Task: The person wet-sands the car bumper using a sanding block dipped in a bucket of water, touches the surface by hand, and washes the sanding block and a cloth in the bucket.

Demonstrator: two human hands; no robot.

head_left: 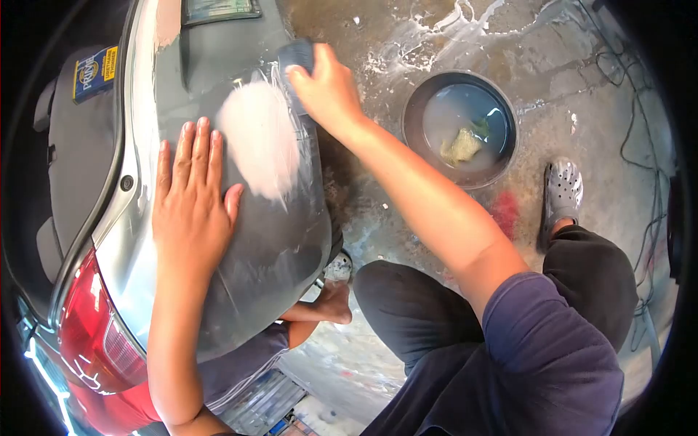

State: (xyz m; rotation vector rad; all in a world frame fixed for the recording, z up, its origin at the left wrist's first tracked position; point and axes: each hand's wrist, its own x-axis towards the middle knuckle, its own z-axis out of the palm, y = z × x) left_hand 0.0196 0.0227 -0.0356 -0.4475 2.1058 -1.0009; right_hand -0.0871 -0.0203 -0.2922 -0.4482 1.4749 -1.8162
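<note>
My left hand (190, 196) lies flat on the dark grey, dull car body panel (254, 261), fingers stretched out. Just right of it is a pale pink patch of filler (258, 138) with whitish smears along its right side. My right hand (326, 91) is wrapped round a dark sanding block (295, 58), pressed to the panel's outer edge beside the filler. The block's underside and part of its body are hidden.
A round dark basin (408, 123) of cloudy water, holding a yellowish sponge (462, 145), stands on the wet, stained floor. Cables (632, 138) run along the right. A red tail light (98, 320) is at lower left. Another person's leg (320, 305) shows beneath the panel.
</note>
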